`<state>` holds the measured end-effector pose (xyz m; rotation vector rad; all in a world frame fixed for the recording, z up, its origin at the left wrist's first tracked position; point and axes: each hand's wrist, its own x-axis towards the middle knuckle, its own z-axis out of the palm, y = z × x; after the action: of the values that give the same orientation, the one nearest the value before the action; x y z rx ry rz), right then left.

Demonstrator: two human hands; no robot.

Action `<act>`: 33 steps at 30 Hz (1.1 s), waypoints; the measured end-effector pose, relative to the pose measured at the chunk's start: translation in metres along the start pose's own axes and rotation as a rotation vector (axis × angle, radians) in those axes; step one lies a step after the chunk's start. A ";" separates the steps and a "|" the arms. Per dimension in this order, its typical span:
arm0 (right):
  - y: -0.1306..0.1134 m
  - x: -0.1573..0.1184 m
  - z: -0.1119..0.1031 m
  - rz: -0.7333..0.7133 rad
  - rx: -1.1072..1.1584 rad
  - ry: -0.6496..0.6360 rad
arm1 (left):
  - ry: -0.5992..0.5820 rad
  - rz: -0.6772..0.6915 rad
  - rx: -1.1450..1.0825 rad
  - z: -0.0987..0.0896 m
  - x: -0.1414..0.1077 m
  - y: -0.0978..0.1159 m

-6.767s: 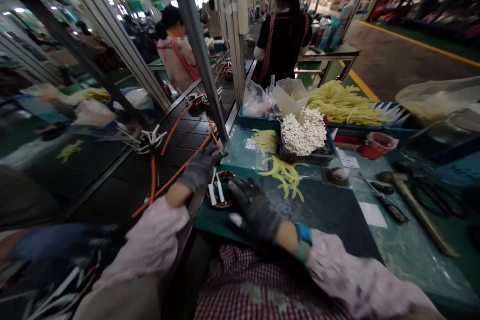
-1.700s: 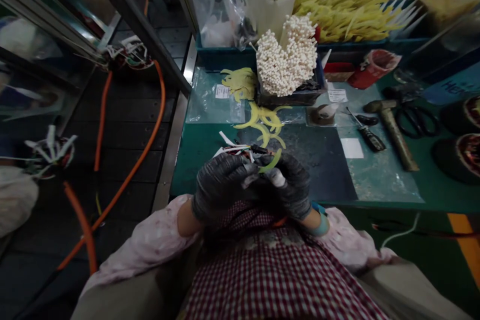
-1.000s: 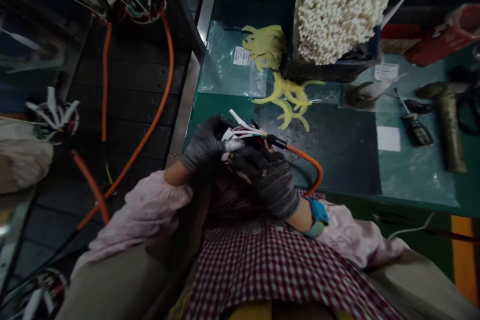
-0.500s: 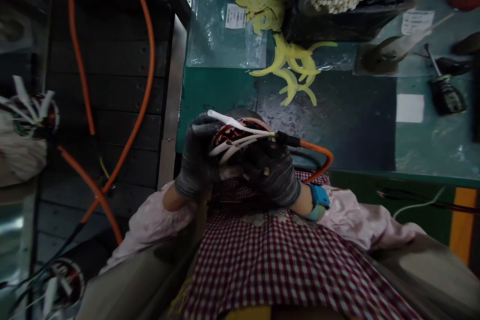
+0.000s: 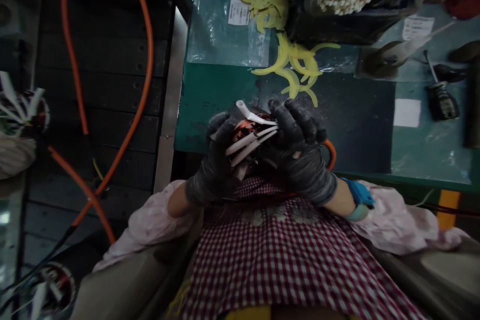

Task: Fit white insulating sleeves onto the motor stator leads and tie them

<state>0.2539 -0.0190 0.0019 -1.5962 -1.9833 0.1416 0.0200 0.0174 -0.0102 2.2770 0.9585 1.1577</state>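
A round part with copper windings (image 5: 243, 131) is held over my lap at the table's front edge. White sleeved wires (image 5: 249, 144) fan out across its face toward the left. My left hand (image 5: 218, 160), in a dark glove, grips its left side. My right hand (image 5: 305, 152), gloved too, is wrapped round the right side, where the wires run together, and covers the joint to the cable. A bent piece of orange cable (image 5: 330, 154) shows just right of my right fingers.
Yellow curved strips (image 5: 296, 62) lie on the table, beyond them a dark bin (image 5: 333, 27) of white sticks. A screwdriver (image 5: 442, 97) lies at the right. Left are wired round parts (image 5: 28, 110) and long orange cables (image 5: 148, 60).
Both hands and the round part have shifted right. My right hand has moved up over the wires' junction, which showed before, and its fingers now point upward.
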 end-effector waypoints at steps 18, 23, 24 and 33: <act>0.019 -0.006 0.007 -0.116 0.153 -0.053 | -0.035 0.047 -0.016 0.002 0.002 0.005; 0.011 -0.003 0.003 -0.009 0.116 -0.025 | -0.036 -0.097 0.014 0.003 0.010 0.012; 0.013 0.000 0.000 -0.045 0.144 -0.059 | -0.028 -0.098 0.014 0.004 0.012 0.012; 0.059 0.015 -0.014 -0.179 0.231 -0.200 | -0.173 -0.101 0.060 0.007 0.041 0.030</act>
<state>0.3101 0.0075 -0.0068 -1.2940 -2.1613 0.4584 0.0550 0.0268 0.0266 2.3021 1.0397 0.8854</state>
